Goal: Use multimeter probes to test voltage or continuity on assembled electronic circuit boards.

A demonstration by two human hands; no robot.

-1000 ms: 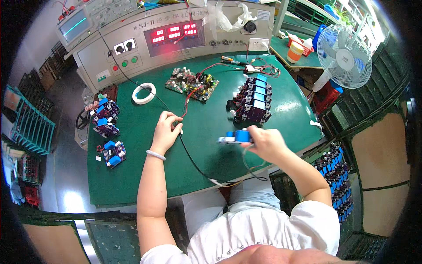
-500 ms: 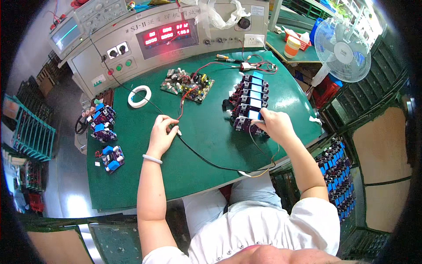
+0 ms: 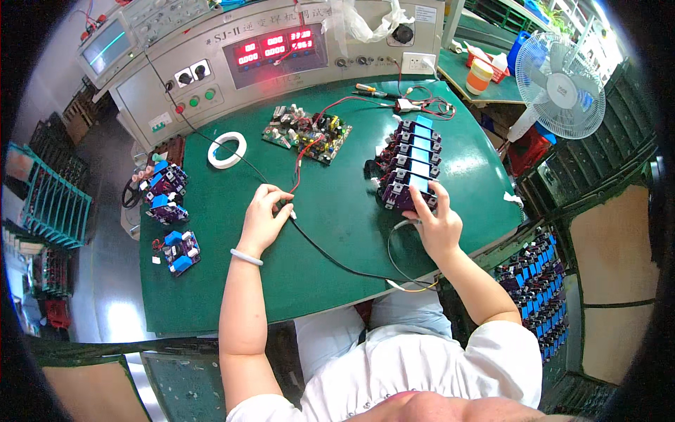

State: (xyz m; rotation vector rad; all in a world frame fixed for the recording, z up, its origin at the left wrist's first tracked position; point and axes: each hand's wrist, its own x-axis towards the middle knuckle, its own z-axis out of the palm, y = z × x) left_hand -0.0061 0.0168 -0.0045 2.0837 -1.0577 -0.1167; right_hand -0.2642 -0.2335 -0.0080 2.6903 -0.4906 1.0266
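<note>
Your right hand [image 3: 434, 224] rests on the nearest board [image 3: 408, 191] of a row of blue-topped boards [image 3: 411, 160], fingers spread over its near edge, not closed around it; the row runs away from you toward the far right of the green desk [image 3: 211, 295]. Your left hand [image 3: 264, 214] lies well apart to the left, fingers pinched on a red wire [image 3: 301, 160] leading up to an open circuit board [image 3: 309, 131]; the right hand is plainly the nearer to the row.
</note>
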